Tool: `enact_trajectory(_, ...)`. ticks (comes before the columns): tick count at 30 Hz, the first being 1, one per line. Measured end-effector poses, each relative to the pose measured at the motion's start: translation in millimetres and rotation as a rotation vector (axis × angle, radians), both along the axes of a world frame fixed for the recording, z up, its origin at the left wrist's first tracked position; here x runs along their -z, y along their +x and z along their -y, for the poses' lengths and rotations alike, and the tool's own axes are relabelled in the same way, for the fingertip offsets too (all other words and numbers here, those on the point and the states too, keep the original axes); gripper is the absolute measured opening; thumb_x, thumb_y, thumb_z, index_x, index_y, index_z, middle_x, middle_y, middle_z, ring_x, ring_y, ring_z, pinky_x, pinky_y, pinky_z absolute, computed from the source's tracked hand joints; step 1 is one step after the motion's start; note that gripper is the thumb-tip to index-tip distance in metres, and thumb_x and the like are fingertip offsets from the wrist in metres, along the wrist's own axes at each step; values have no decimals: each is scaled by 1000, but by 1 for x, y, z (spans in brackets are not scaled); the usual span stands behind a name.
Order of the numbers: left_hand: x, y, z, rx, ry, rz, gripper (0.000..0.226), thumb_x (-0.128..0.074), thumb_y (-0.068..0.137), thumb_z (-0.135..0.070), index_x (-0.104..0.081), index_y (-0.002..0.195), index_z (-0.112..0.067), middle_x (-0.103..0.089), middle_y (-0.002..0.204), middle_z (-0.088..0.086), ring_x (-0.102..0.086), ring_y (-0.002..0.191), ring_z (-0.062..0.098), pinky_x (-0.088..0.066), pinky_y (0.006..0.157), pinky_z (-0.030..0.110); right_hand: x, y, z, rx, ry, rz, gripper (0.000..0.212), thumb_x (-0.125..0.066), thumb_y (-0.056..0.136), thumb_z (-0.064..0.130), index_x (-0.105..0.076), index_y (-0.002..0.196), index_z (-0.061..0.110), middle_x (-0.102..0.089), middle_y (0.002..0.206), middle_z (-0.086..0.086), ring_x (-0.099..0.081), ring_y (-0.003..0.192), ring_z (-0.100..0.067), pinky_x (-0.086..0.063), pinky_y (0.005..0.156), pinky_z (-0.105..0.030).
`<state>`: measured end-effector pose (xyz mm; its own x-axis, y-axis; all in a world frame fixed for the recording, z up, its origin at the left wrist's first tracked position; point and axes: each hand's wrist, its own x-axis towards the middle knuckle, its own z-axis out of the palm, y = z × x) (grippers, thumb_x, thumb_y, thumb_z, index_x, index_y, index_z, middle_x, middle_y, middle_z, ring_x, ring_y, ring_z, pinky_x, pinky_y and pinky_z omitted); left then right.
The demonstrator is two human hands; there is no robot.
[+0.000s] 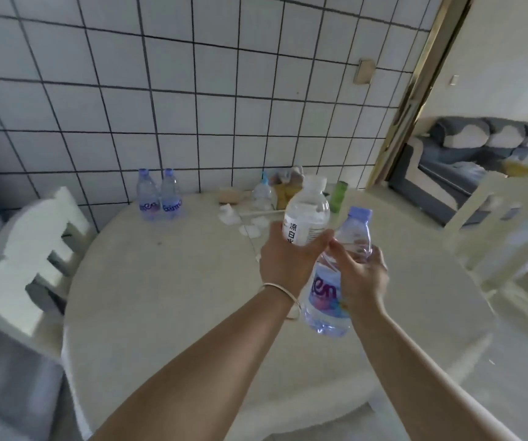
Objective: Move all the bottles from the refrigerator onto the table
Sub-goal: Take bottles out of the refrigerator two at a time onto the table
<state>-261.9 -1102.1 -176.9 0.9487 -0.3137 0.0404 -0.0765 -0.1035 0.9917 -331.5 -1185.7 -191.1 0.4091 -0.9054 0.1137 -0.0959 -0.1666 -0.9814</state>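
hands over the table (pixel 167 297), left hand (pixel 288 262) round white-capped bottle (pixel 307 214), right hand (pixel 362 281) round purple-capped bottle (pixel 335 281), fingertips hidden

We see a white chair (pixel 38 237) left of us, a tiled wall (pixel 192 100) behind, a green cup (pixel 339 195) by it, a sofa (pixel 478 154) through the doorway.

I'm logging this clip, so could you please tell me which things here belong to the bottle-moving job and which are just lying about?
Job:
- white-capped bottle, held by left hand
- purple-capped bottle, held by right hand
- two purple-capped bottles standing by the wall
- table

Lying about:
- green cup
- crumpled tissues
- chairs
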Motion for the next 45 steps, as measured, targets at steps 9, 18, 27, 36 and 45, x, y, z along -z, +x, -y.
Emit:
enact_trajectory(9, 52, 154, 9, -337, 43, -92, 59, -77, 59, -57, -54, 101, -24, -66, 89, -5, -65, 87, 22, -51, 78, 32, 37, 169, 23, -314, 114, -76, 35, -77, 73, 36, -58, 95, 15, -62, 74, 10, -59, 71, -8, -44, 69, -28)
enact_trajectory(18, 120, 338, 15, -467, 117, -126, 50, -81, 63, -42, -48, 97, -24, -57, 78, -12, -55, 79, 16, -36, 69, 21, 108, 359, 45, -375, 218, -208, 33, -76, 73, 36, -56, 92, 18, -60, 78, 8, -57, 70, -6, -41, 57, -15)
enact_trajectory(27, 182, 475, 52, -504, 151, -46, 50, -83, 61, -35, -51, 98, -26, -60, 83, -12, -58, 80, 11, -35, 66, 13, 172, 509, 74, -339, 260, -205, 45, -77, 71, 35, -54, 104, 16, -64, 84, 7, -61, 78, -11, -43, 67, -23)
enact_trajectory(36, 235, 541, 83, -536, 13, 96, 56, -86, 58, -30, -47, 98, -38, -64, 97, -8, -63, 89, 8, -47, 75, 11, 211, 584, 103, -352, 220, -125, 33, -76, 73, 30, -54, 94, 17, -61, 80, 7, -59, 70, -4, -44, 64, -19)
enact_trajectory(45, 249, 572, 93, -550, 17, 102, 59, -84, 62, -31, -47, 107, -24, -60, 95, -11, -56, 83, -3, -42, 67, 2, 223, 610, 109, -469, -121, -83, 55, -84, 63, 37, -53, 103, 15, -63, 87, 6, -58, 75, 1, -38, 64, 1)
